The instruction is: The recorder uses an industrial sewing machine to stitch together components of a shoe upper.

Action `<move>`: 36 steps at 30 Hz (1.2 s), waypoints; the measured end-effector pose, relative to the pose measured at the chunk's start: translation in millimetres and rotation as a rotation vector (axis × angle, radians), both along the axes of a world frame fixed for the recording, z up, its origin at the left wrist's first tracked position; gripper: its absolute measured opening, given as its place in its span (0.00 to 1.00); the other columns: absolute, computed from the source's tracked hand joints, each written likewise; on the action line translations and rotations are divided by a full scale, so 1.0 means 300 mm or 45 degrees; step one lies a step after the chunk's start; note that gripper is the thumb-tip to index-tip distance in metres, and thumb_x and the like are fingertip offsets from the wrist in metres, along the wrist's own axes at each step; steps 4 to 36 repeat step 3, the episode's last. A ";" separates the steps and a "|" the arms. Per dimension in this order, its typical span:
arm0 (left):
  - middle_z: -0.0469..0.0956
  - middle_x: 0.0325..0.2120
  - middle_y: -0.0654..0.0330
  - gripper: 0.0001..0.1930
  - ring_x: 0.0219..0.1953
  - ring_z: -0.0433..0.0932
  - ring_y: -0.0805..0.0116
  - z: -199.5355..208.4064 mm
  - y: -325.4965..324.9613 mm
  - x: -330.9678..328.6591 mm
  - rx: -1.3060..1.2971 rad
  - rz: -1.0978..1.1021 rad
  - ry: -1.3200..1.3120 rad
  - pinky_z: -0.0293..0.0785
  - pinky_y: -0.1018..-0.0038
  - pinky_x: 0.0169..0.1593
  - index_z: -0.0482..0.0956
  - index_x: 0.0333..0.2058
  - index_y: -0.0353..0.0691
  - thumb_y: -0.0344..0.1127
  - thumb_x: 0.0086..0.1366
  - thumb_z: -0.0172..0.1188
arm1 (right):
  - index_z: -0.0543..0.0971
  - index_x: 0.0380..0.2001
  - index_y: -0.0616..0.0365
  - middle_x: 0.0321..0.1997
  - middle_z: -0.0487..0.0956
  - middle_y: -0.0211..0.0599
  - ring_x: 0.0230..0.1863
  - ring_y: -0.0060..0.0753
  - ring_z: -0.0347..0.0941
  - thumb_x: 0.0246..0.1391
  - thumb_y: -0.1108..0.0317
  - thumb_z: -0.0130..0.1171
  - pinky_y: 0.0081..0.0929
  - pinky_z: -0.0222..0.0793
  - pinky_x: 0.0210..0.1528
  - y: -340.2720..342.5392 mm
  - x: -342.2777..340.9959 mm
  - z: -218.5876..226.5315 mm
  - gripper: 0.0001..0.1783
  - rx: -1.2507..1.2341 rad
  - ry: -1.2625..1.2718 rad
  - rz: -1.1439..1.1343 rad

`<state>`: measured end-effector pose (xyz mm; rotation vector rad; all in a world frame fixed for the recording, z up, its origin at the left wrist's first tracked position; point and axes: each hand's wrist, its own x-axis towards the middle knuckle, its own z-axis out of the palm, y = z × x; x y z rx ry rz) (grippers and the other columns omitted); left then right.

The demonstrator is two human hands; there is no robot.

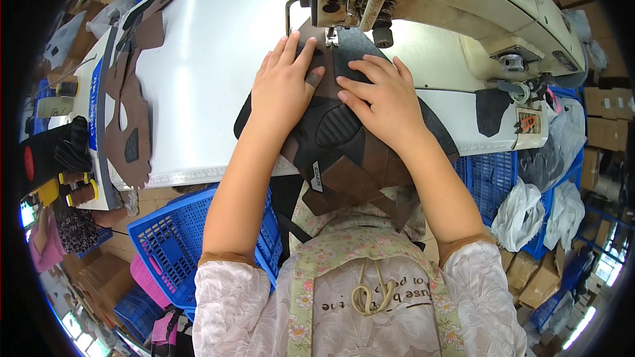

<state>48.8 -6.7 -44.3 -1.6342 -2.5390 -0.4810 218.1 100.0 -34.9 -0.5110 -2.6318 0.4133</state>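
A brown and black leather panel, stitched from several shapes with a ribbed black patch, lies under the sewing machine's presser foot. Its near end hangs over the table edge onto my lap. My left hand presses flat on the panel left of the foot, fingers stretched out and a ring on one of them. Spread fingers of my right hand rest on the black part, right of the seam. The far tip of the panel is partly hidden behind the machine.
The sewing machine's arm spans the far right. Brown cut leather pieces lie along the left of the white table. A black scrap sits at right. Blue baskets stand below, with thread spools at left.
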 end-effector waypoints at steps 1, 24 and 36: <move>0.63 0.65 0.51 0.26 0.67 0.61 0.52 -0.004 0.003 -0.005 0.005 -0.001 -0.020 0.58 0.61 0.67 0.68 0.63 0.47 0.47 0.68 0.55 | 0.86 0.39 0.43 0.52 0.79 0.31 0.61 0.38 0.68 0.55 0.54 0.61 0.55 0.50 0.68 0.002 -0.004 -0.001 0.13 0.012 -0.006 -0.005; 0.62 0.66 0.52 0.27 0.68 0.60 0.51 0.003 0.010 -0.007 -0.014 0.006 -0.065 0.57 0.61 0.68 0.68 0.63 0.47 0.47 0.68 0.54 | 0.86 0.40 0.43 0.52 0.79 0.31 0.62 0.38 0.68 0.55 0.54 0.61 0.55 0.50 0.68 0.006 -0.012 -0.001 0.13 0.027 -0.010 -0.011; 0.62 0.66 0.52 0.27 0.68 0.60 0.51 0.003 0.010 -0.007 -0.014 0.006 -0.065 0.57 0.61 0.68 0.68 0.63 0.47 0.47 0.68 0.54 | 0.86 0.40 0.43 0.52 0.79 0.31 0.62 0.38 0.68 0.55 0.54 0.61 0.55 0.50 0.68 0.006 -0.012 -0.001 0.13 0.027 -0.010 -0.011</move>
